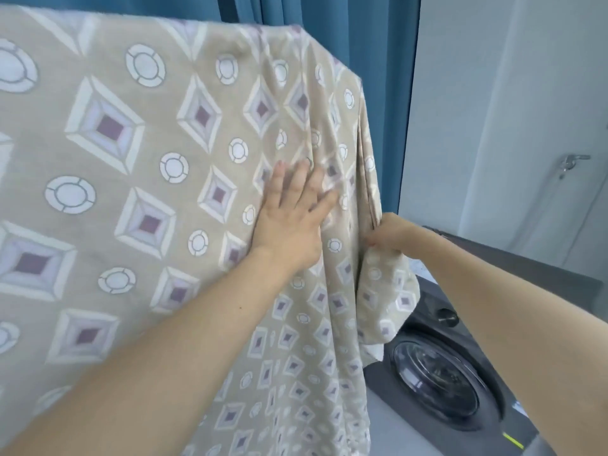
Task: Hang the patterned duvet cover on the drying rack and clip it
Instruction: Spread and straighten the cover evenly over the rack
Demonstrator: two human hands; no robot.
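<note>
The beige duvet cover (pixel 148 179), printed with diamonds and circles, hangs draped over something that it hides completely; no rack bar or clip shows. My left hand (pixel 292 212) lies flat on the cloth with fingers spread, near the cover's right side. My right hand (pixel 388 235) pinches the cover's right hanging edge, where the fabric bunches into a fold below my fingers. The cover's top edge runs across the upper part of the view and its lower part falls out of sight at the bottom.
Blue curtains (pixel 378 93) hang behind the cover. A dark front-loading washing machine (pixel 437 383) stands low at the right, just beside the hanging cloth. A white door with a metal handle (pixel 572 161) is at the far right.
</note>
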